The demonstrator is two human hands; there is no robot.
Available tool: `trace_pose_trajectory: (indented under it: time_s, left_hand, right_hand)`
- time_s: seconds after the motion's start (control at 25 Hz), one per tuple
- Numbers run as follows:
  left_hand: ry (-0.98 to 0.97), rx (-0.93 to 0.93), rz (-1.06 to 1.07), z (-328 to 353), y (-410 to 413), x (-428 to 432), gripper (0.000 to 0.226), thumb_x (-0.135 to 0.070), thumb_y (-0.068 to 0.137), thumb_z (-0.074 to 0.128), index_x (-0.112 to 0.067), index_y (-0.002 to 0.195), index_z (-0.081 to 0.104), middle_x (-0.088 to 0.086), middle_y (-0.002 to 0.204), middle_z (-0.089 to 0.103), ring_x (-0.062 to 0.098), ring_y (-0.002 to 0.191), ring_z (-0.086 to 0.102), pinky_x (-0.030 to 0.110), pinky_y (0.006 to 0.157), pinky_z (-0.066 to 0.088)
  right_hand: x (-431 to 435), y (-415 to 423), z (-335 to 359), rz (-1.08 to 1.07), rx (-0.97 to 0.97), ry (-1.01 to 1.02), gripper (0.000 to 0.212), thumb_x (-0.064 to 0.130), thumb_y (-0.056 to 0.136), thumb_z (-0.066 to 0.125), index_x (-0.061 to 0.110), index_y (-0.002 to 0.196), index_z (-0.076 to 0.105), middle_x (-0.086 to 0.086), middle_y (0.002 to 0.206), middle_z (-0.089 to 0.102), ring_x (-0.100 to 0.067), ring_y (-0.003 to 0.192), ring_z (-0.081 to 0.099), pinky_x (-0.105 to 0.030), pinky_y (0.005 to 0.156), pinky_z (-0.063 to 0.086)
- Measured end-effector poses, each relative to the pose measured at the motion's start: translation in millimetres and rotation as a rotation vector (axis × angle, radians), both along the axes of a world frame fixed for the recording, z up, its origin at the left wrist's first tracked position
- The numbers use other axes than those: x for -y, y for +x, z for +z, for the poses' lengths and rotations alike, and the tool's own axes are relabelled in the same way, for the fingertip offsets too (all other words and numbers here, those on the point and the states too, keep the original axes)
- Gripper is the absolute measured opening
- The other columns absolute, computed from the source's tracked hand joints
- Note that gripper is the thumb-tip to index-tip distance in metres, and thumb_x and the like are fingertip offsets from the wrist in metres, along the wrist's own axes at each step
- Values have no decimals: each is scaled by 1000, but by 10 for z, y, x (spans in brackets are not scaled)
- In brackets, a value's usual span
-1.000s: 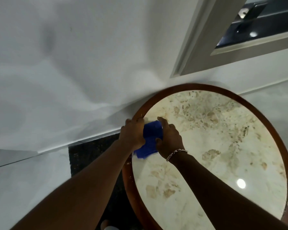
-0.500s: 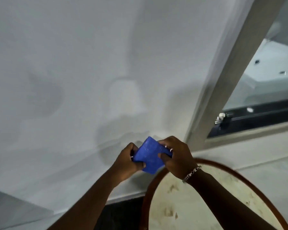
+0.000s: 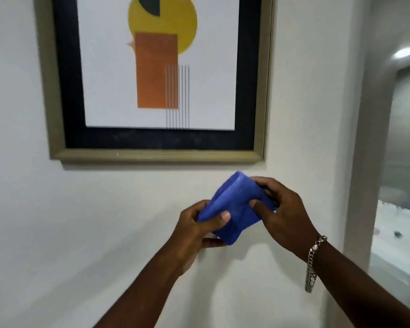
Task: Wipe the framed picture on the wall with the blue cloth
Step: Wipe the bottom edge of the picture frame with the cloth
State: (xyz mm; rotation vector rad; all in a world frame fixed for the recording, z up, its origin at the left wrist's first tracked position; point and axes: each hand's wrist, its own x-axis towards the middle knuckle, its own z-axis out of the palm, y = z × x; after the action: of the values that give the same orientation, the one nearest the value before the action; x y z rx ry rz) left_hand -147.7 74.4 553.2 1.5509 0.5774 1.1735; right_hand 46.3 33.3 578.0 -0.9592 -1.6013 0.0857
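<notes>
Directly ahead, a plain white painted wall [image 3: 104, 233] is filling most of the view, lying behind and all around the fingers. Hanging on it, above the fingers and well apart from them, is a large rectangular framed picture [image 3: 156, 74] with a dull gold-green moulded frame, a black inner border and a white print showing a yellow rounded shape, an orange rectangle and a group of thin vertical grey lines; its top is running out of view. Off to the right of the fingers, a pale grey upright door or window frame [image 3: 362, 138] is standing at the edge of the wall, with a blurred, dim room showing beyond it.

Both bare forearms are reaching up from the bottom of the view. The left hand [image 3: 194, 235] is closing its fingers on the lower left part of a small, folded deep-blue cloth [image 3: 234, 209], thumb lying across the front of the fabric. The right hand [image 3: 284, 216] is gripping the cloth's upper right part, thumb pressing on the front and the other fingers wrapping behind. The cloth is being held between the two hands, in front of the wall, below the picture's lower right corner and not touching it. A silver chain-link bracelet [image 3: 314, 263] is hanging from the right wrist, below the right fingers.
</notes>
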Motion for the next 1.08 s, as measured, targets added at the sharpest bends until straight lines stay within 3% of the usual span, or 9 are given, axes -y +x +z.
trace_pose_trajectory:
  time_s: [0.16,0.24,0.36,0.44,0.52,0.68,0.76,0.92,1.08]
  left_hand:
    - [109,267,208,667,-89,72,22,-30,80,76,-11,90,71,4,83,76,22,80,75,41,62,63]
    - [198,288,336,908,-79,38,5,-17,84,73,-15,80,72,-2,71,75,18,70,74,34,56,62]
    - [303,213,505,1189,9,-48,22,-6,82,73,-25,70,70,1,72,75,21,72,73,31,59,62]
    - [355,147,588,1312,85,-110,29,-6,80,73,-29,64,66,-4,69,71,19,71,71,32,65,61]
    - [401,92,639,1393,145,-181,30,-6,80,73,-31,65,63,-14,66,65,5,66,65,18,59,56]
    - [545,-45,670,1533,128,-289,26,-4,80,71,-22,98,65,-16,73,61,-1,66,60,-2,50,44]
    - [713,-118,696,1615,6,-319,28,-1,82,67,-19,104,65,-8,82,68,3,73,63,5,63,52]
    - [1399,-430,902,1837,-405,-522,31,-1,78,57,-3,107,68,13,107,72,32,100,65,41,86,53]
    - [1698,-877,974,2076,-812,-847,49,-12,86,52,-5,134,53,15,149,48,33,139,42,49,112,38]
  right_hand:
    - [-70,-207,482,30,-190,183,45,-4,87,61,21,123,54,3,115,67,-11,104,67,-28,85,57]
    - [-158,-281,555,-10,-257,247,43,0,88,62,23,123,53,6,117,65,-8,105,66,-25,82,58]
    - [-304,-379,598,-214,-256,346,45,1,85,63,26,120,52,8,117,60,-7,108,60,-17,85,54]
    - [-409,-455,601,-429,-159,454,40,3,85,58,18,122,53,-3,127,56,-17,118,52,-28,99,48]
    - [-525,-556,589,-578,55,603,36,8,86,51,10,121,57,-13,132,56,-26,124,49,-39,106,43]
    - [-811,-700,487,-601,318,659,46,9,82,59,10,126,50,-17,124,65,-34,120,58,-54,100,50]
    - [-938,-714,419,-627,328,640,42,18,89,52,10,131,50,-16,129,62,-32,125,55,-53,105,45]
    - [-1050,-630,316,-709,411,665,53,48,96,39,10,130,52,-14,133,59,-27,132,43,-46,112,31]
    - [-1125,-837,400,-768,234,644,53,53,93,42,14,127,54,-13,134,56,-30,131,44,-50,115,27]
